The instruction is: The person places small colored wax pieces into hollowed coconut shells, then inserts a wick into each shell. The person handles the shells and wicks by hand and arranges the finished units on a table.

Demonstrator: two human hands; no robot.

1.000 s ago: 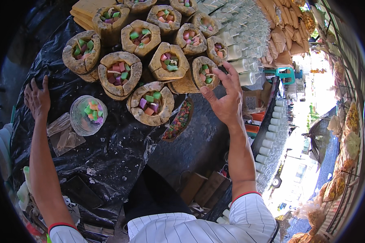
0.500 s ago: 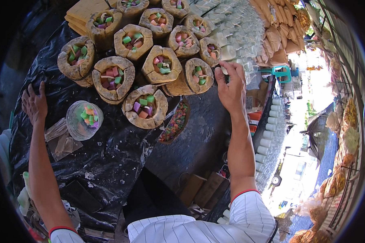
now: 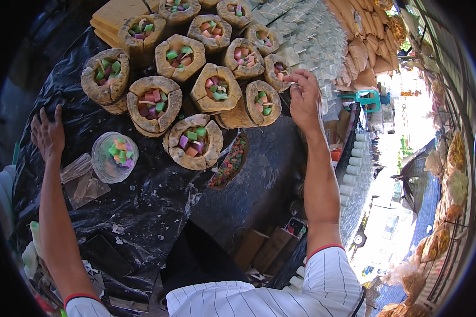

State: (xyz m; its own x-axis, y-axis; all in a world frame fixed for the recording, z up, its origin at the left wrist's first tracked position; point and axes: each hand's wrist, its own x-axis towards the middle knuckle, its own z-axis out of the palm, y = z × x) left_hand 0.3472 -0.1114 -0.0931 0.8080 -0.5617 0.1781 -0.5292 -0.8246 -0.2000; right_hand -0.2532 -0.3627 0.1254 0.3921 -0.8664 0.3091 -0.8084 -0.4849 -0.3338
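Observation:
Several brown, thick-walled moulds (image 3: 200, 141) stand close together on a black plastic sheet (image 3: 148, 211). Green, pink, orange and purple wax-like cubes fill them, and pale strings show in some. At the cluster's right side, my right hand (image 3: 305, 100) has its thumb and fingers drawn together beside the rim of a small mould (image 3: 270, 72). Whatever those fingertips hold, if anything, is too small to make out. My left hand (image 3: 48, 134) rests on the sheet at the far left, fingers spread and holding nothing. Near it stands a clear tub (image 3: 101, 171) with loose coloured cubes inside.
Beyond the moulds lie yellowish slabs (image 3: 107, 31) and rows of glass cups (image 3: 314, 53). Brown paper bags (image 3: 358, 53) are piled at the back right. A container of small coloured pieces (image 3: 230, 169) sits lower, past the sheet's edge. White cylinders (image 3: 348, 179) line the right side.
My right hand has risen slightly from beside the lower right mould to the small mould's rim, its fingers closing together. My left hand stays flat. The whole view has shifted a little.

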